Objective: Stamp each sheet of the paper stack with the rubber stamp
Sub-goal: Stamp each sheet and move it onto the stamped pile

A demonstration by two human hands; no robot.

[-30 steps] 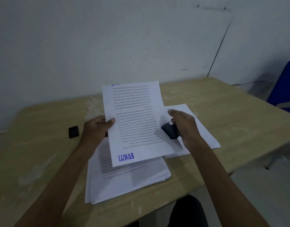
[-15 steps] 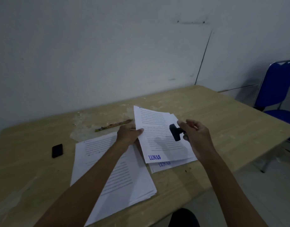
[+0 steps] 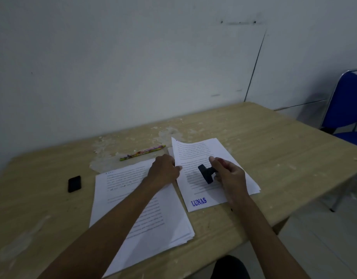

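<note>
The fingers [image 3: 217, 165] of the right hand [image 3: 230, 176] are curled round the small black rubber stamp [image 3: 206, 173], a light, rigid tool best held by its handle, above the stamped white sheet [image 3: 195, 178] near the tabletop's [image 3: 274, 150] right edge. The left hand's [image 3: 163, 170] fingers pinch that thin, floppy sheet's left edge; the white paper stack [image 3: 133, 198] lies beside it, toward the front edge.

Black rubber stamp [image 3: 206, 173], blue chair [image 3: 348, 105]
</note>
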